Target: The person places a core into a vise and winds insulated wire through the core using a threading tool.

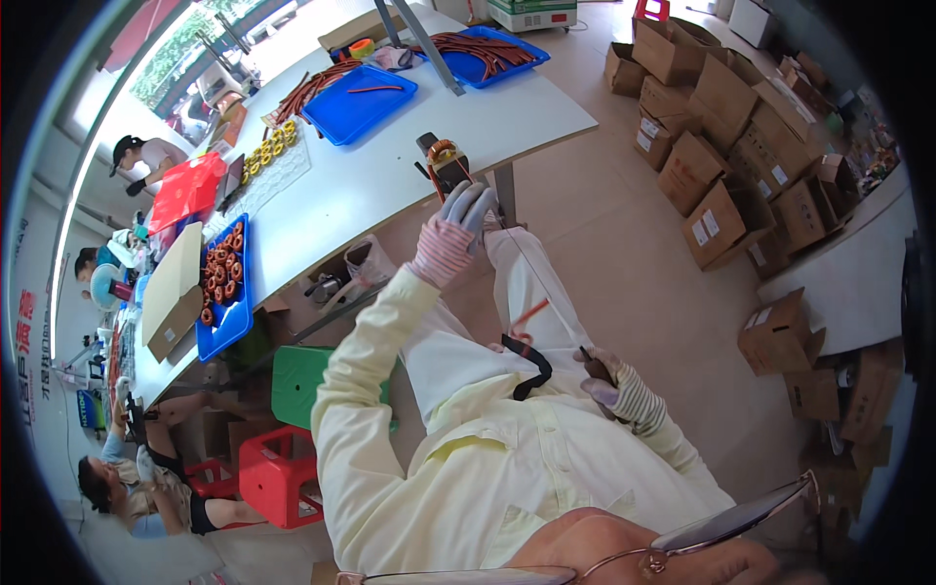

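A ring coil wound with copper-coloured wire sits in a dark clamp at the table's near edge. Just below it, my left hand wears a grey-white glove under a pink striped cuff. Its fingers are bent together against the coil's lower side, hiding whatever they hold. Lower right, over my thigh, my right hand, with a dark striped cuff, is closed on a dark-handled tool. A thin straight line stretches between this tool and my left hand. On my lap lie a black strap and red-brown wire.
Blue trays and bundled red-brown wires lie on the white table. Another blue tray holds several wound rings. Red and green stools stand left. Cardboard boxes crowd the right. Other people sit along the left.
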{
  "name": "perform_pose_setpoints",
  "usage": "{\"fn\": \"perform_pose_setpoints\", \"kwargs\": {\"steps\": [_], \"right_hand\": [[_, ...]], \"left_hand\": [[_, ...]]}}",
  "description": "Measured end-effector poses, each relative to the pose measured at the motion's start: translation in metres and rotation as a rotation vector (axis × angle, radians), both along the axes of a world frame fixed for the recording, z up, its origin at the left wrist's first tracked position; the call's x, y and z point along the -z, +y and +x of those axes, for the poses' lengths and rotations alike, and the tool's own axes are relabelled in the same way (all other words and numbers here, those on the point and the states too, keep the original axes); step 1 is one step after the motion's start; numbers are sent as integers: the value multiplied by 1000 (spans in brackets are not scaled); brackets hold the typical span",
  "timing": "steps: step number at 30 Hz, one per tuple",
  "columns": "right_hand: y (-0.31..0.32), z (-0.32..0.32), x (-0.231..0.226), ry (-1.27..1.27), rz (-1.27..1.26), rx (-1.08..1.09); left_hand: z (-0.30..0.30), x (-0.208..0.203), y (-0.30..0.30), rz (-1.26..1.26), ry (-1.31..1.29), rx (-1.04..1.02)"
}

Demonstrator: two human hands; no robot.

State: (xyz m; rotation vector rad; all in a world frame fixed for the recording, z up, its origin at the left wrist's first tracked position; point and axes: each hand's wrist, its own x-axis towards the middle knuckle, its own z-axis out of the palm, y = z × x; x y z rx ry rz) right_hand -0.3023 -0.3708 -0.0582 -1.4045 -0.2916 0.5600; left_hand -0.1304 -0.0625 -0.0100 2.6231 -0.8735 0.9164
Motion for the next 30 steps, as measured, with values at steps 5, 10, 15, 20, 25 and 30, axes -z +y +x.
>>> {"fn": "perform_pose_setpoints", "kwargs": {"steps": [5,10,15,20,25,30], "right_hand": [[-35,-10,1,-41,8,60],[-86,6,-11,66,-144,-18],[-115,116,42,-360,-884,513],[-43,198,-30,-281,-315,962],[101,188,-33,-592,-166,479],[180,285,-35,-465,151,328]], "left_hand": [[35,-16,4,269,-2,101],[50,-30,-5,613,198,124],[96,-49,-39,589,361,10],[160,-87,-35,-212,471,107],[214,-88,-3,-479,834,-71],[217,-105,0,-783,1119,-156]]}}
